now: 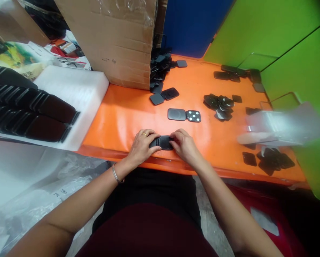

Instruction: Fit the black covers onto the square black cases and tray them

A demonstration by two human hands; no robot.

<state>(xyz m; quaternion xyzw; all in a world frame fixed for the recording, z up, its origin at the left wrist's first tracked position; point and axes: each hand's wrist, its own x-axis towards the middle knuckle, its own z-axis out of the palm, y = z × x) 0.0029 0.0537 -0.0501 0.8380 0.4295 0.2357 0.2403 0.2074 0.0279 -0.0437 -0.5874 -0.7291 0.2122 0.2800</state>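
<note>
A black hinged two-panel piece (165, 142) lies near the front edge of the orange table (117, 117). My left hand (142, 147) grips its left panel between thumb and fingers. At the other end, my right hand (185, 144) pinches the right edge with fingertips pressed together. Just beyond them lies an unfolded two-panel piece (177, 114), its smaller panel bearing several white dots. Farther back is another unfolded piece (170, 93) with a round mark on one panel.
A tall cardboard box (117, 46) stands at the back left, with a heap of black pieces (160, 66) beside it. White foam (93, 85) holds rows of black panels (50, 110). On the right are a clear plastic-wrapped stack (272, 125), several black piles (274, 159) and a green partition (296, 46).
</note>
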